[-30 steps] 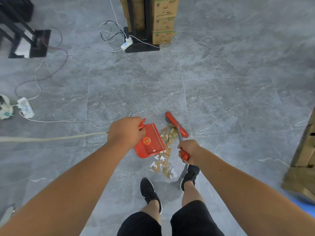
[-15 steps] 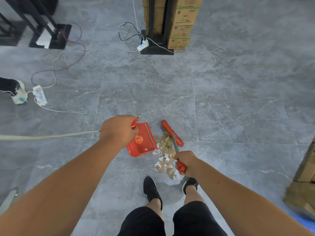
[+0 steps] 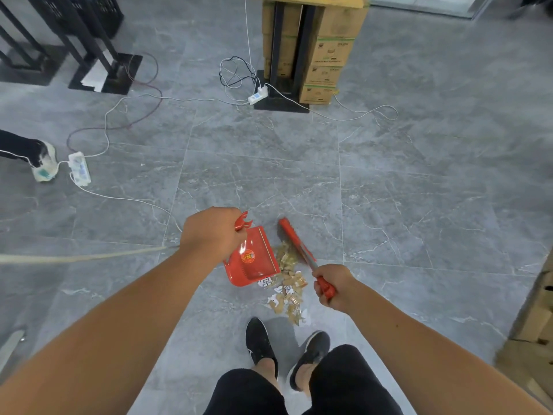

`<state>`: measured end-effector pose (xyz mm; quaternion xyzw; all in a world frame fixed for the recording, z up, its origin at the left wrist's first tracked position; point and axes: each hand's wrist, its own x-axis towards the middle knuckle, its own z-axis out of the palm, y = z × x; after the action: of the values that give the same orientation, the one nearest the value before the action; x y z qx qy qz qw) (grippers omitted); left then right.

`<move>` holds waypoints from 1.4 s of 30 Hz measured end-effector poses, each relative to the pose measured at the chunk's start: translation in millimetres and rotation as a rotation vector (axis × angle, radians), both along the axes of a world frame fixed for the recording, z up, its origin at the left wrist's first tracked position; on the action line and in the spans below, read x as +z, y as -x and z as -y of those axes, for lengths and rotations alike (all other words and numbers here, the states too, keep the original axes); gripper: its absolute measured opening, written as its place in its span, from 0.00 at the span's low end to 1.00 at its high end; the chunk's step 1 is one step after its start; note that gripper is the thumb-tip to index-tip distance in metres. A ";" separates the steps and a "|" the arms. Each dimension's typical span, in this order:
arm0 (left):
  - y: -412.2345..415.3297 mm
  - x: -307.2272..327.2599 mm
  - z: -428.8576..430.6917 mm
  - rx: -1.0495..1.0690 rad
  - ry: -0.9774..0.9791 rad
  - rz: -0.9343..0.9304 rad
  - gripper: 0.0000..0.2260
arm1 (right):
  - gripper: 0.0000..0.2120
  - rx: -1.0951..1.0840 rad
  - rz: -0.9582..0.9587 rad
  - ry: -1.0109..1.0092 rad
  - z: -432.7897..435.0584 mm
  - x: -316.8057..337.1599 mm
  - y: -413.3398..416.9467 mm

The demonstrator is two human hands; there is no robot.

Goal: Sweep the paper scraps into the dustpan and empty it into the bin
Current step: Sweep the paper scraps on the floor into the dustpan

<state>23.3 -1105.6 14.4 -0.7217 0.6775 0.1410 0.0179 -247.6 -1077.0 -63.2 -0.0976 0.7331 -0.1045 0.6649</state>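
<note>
Fingers of the left hand [image 3: 209, 232] are curled round the handle of the dustpan [image 3: 254, 259], whose forked red tip sticks out past the knuckles. Fingers of the right hand [image 3: 332, 284] are wrapped round the red grip of the brush [image 3: 294, 239], with its metal shaft running away from the person to the head.

There is one dustpan and one brush. The scraps [image 3: 287, 283] are too many to count. They lie in a loose heap on the floor [image 3: 389, 190], between the pan's right side and the brush head, and trail back toward two black shoes [image 3: 260, 342]. One white printed scrap touches the pan's near lip. The pan's inside shows only a round sticker.

Two white power strips [image 3: 79, 169] lie farther off, joined by thin white and dark cables that loop across the floor. A stack of cardboard boxes [image 3: 332, 55] stands against a black post on a flat base. A black metal frame [image 3: 104, 55] is at the far left, and more cardboard [image 3: 532, 324] is at the right edge. Another person's pale shoe [image 3: 45, 163] shows at the left.

The floor is large, smooth grey tiles veined white like marble. The pan is glossy red plastic, flat and roughly square. The scraps are small, torn pieces, tan and white.
</note>
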 end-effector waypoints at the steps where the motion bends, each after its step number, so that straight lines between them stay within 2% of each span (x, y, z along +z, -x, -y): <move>1: 5.8 0.2 1.5 -0.004 0.001 -0.003 0.09 | 0.04 -0.009 0.000 0.004 0.5 2.4 4.3; 12: 94.1 5.2 36.9 -0.161 0.025 -0.012 0.07 | 0.04 -0.135 0.043 0.062 -1.7 19.4 68.0; 18: 112.9 0.0 54.6 -0.281 0.033 -0.063 0.07 | 0.06 -0.243 0.004 0.069 -12.9 23.1 73.1; 25: 93.2 3.8 86.3 -0.506 0.016 -0.108 0.07 | 0.01 -0.513 -0.025 0.065 -35.0 19.7 28.9; 30: 62.7 7.1 105.1 -0.653 0.019 -0.138 0.08 | 0.03 -0.714 -0.036 0.062 -49.3 20.9 -29.1; 42: 1.5 24.3 108.1 -0.821 0.066 -0.058 0.09 | 0.03 -1.031 -0.062 0.097 -146.3 32.7 -111.1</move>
<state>21.8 -1213.7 38.7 -0.3875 0.9134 0.1207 0.0302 -136.5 -930.7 -30.4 0.2425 0.6995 -0.4497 0.4996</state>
